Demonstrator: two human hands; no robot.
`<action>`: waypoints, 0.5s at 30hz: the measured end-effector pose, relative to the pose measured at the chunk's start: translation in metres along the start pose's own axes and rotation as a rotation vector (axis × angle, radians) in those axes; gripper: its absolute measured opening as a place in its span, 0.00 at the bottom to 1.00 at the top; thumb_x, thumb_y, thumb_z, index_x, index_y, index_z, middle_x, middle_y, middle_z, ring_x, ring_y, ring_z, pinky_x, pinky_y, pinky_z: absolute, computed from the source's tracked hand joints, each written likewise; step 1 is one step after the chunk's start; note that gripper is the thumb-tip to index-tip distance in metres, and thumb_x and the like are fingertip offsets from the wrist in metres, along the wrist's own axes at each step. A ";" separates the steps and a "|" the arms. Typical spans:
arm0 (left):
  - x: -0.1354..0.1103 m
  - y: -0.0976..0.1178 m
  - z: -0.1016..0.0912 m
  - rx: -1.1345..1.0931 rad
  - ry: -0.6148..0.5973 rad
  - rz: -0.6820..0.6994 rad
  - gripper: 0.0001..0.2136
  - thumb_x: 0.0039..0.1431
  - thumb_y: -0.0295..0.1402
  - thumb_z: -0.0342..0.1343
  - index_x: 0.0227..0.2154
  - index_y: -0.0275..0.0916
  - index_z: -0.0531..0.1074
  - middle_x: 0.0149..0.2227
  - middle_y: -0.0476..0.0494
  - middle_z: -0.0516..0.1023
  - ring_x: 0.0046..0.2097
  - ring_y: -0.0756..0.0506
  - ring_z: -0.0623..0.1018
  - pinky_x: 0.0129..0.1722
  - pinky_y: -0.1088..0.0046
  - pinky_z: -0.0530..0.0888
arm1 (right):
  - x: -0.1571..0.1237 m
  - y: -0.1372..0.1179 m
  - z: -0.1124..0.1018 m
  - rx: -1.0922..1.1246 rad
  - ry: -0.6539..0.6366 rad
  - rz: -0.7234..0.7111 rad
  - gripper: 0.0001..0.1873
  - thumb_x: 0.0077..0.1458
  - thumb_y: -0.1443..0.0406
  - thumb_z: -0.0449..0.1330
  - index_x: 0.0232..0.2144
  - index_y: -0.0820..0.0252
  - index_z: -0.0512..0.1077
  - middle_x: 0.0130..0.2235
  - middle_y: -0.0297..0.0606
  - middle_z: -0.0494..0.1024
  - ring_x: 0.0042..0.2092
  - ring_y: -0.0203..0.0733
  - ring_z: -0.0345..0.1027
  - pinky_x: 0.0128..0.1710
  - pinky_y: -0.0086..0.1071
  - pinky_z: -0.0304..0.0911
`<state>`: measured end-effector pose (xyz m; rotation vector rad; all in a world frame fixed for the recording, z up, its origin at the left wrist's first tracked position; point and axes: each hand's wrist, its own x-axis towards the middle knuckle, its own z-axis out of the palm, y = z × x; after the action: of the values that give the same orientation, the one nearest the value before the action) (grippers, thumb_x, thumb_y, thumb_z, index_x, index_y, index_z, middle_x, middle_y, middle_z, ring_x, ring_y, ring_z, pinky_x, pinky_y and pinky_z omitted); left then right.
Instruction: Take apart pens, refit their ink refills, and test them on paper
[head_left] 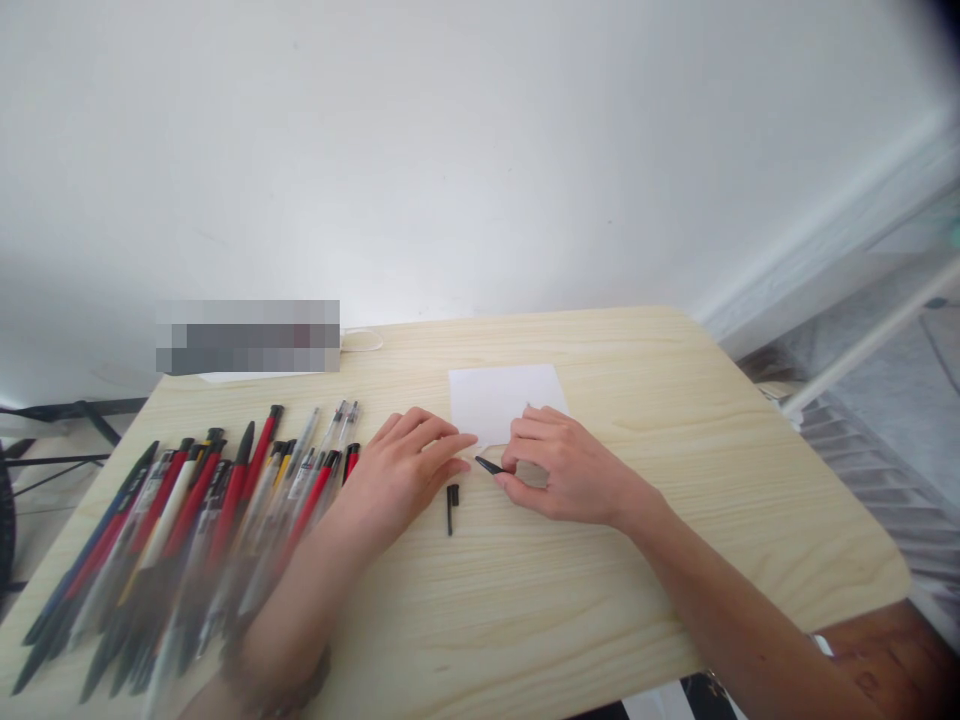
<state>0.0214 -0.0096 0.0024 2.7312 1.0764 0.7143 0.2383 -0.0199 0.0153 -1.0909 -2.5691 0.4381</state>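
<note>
My right hand (559, 465) pinches a small black tapered pen part (489, 465) between thumb and fingers, its pointed end toward the left. Close by on the left, my left hand (416, 455) has its fingers stretched out, with a gap between thumb and index finger. Something thin and whitish lies between the two hands, too faint to name. Just below them on the table is a black pen cap with a clip (451, 508). Behind both hands lies a white sheet of paper (502, 395), its near edge partly covered by them.
Many pens (176, 510) in red, black, white and clear plastic lie spread over the left of the wooden table (600, 600), partly behind my left forearm. A blurred-out object (247, 337) stands at the back left by the white wall (480, 150).
</note>
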 end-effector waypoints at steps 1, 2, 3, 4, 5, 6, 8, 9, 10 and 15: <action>-0.001 -0.002 0.001 0.000 -0.003 -0.020 0.09 0.58 0.29 0.53 0.41 0.39 0.73 0.36 0.43 0.76 0.39 0.45 0.71 0.38 0.67 0.68 | 0.000 0.000 0.000 -0.012 -0.005 0.014 0.09 0.53 0.64 0.54 0.23 0.60 0.67 0.26 0.33 0.68 0.32 0.37 0.58 0.38 0.33 0.53; -0.002 -0.004 0.002 0.000 -0.002 -0.036 0.09 0.58 0.28 0.53 0.41 0.39 0.73 0.36 0.43 0.76 0.39 0.46 0.71 0.38 0.67 0.68 | 0.000 -0.001 0.000 -0.026 -0.016 0.024 0.09 0.52 0.65 0.54 0.22 0.60 0.67 0.26 0.33 0.68 0.32 0.37 0.58 0.38 0.33 0.53; -0.002 -0.006 0.002 0.002 -0.008 -0.048 0.08 0.58 0.28 0.53 0.40 0.39 0.73 0.36 0.44 0.76 0.39 0.46 0.71 0.38 0.67 0.69 | 0.000 -0.001 0.000 -0.041 -0.031 0.029 0.09 0.52 0.65 0.54 0.21 0.60 0.67 0.26 0.33 0.68 0.32 0.37 0.58 0.38 0.33 0.53; -0.003 -0.007 0.002 0.004 -0.012 -0.056 0.08 0.58 0.28 0.52 0.39 0.39 0.73 0.35 0.44 0.76 0.38 0.46 0.71 0.38 0.68 0.69 | 0.000 -0.003 0.000 -0.058 -0.047 0.030 0.09 0.51 0.64 0.54 0.21 0.60 0.67 0.26 0.33 0.68 0.32 0.37 0.58 0.38 0.34 0.53; -0.003 -0.007 0.002 0.005 -0.018 -0.062 0.08 0.58 0.28 0.52 0.39 0.39 0.73 0.35 0.44 0.75 0.38 0.46 0.71 0.37 0.68 0.69 | 0.000 -0.004 0.001 -0.075 -0.064 0.026 0.10 0.51 0.64 0.54 0.20 0.60 0.66 0.26 0.34 0.69 0.32 0.38 0.58 0.37 0.34 0.52; -0.003 -0.007 0.001 0.006 -0.025 -0.066 0.08 0.58 0.28 0.52 0.38 0.40 0.74 0.35 0.44 0.75 0.38 0.46 0.71 0.37 0.68 0.69 | 0.000 -0.006 0.003 -0.094 -0.078 0.021 0.10 0.51 0.64 0.54 0.20 0.60 0.66 0.26 0.34 0.69 0.32 0.38 0.58 0.37 0.34 0.52; -0.003 -0.006 0.001 0.006 -0.039 -0.069 0.08 0.58 0.28 0.53 0.38 0.40 0.74 0.35 0.44 0.75 0.38 0.46 0.71 0.37 0.68 0.69 | 0.001 -0.009 0.005 -0.134 -0.093 0.014 0.11 0.50 0.63 0.54 0.19 0.60 0.66 0.26 0.35 0.69 0.32 0.38 0.58 0.36 0.34 0.52; -0.002 -0.005 0.001 0.005 -0.046 -0.067 0.07 0.58 0.28 0.53 0.38 0.41 0.74 0.35 0.45 0.75 0.37 0.46 0.71 0.37 0.68 0.69 | 0.001 -0.010 0.007 -0.150 -0.095 0.012 0.11 0.50 0.63 0.54 0.19 0.60 0.66 0.25 0.35 0.70 0.32 0.38 0.58 0.35 0.34 0.52; -0.002 -0.005 0.001 0.004 -0.052 -0.065 0.07 0.58 0.28 0.53 0.38 0.41 0.74 0.35 0.45 0.75 0.37 0.47 0.71 0.37 0.69 0.69 | 0.001 -0.011 0.008 -0.163 -0.096 0.012 0.11 0.50 0.63 0.54 0.18 0.60 0.66 0.25 0.35 0.70 0.31 0.38 0.58 0.35 0.34 0.51; -0.003 -0.004 0.002 -0.008 -0.060 -0.056 0.07 0.58 0.30 0.52 0.37 0.41 0.74 0.34 0.45 0.75 0.37 0.47 0.71 0.37 0.69 0.68 | 0.002 -0.015 0.012 -0.180 -0.095 0.022 0.13 0.51 0.64 0.53 0.16 0.60 0.66 0.23 0.36 0.71 0.30 0.38 0.58 0.35 0.34 0.50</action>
<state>0.0182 -0.0088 -0.0017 2.6857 1.1298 0.6225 0.2230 -0.0303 0.0105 -1.1854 -2.7260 0.2730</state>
